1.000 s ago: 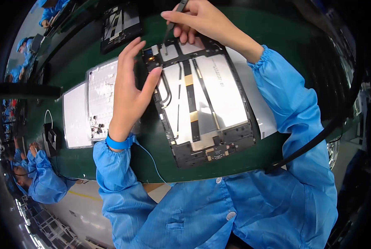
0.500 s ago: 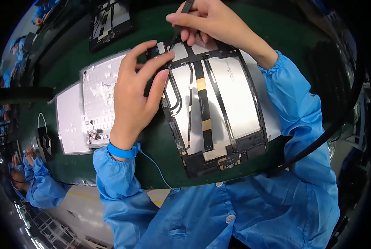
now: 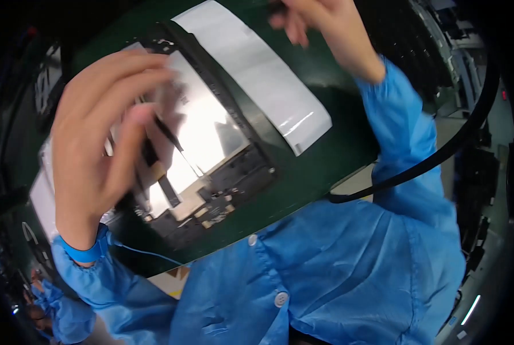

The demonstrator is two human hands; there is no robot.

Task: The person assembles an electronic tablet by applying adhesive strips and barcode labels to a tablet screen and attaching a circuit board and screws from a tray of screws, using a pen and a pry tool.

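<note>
Head view, blurred w/ motion. Left hand (image 3: 99, 135) lay over the left part of the open tablet (image 3: 211, 155), fingers stretched out and a little apart, palm down; blur too strong to tell if fingertips pressed on the tablet or hovered just above. Nothing seen clamped in it. Blue wrist strap (image 3: 84, 251) on left wrist, thin blue cord (image 3: 147, 253) running off it across the mat (image 3: 326, 144).

Tablet sat on the green mat, mid-left of view, tilted, back off: silver plate, dark flat cables, circuit board at its near end. White sheet (image 3: 262, 75) lay just beside tablet's right edge, touching or partly under it, couldn't tell which.

Right hand (image 3: 320, 23) at top edge, well apart from left, beyond tablet's far end. Fingers curled together; a dark bit showed at the fingertips but too cut off and blurred to say what, or if gripped.

Black cable (image 3: 441, 155) curved past the right sleeve (image 3: 406, 149). Blue smock both arms. 2nd person's blue sleeve (image 3: 56, 313) at lower left, hand barely seen.
</note>
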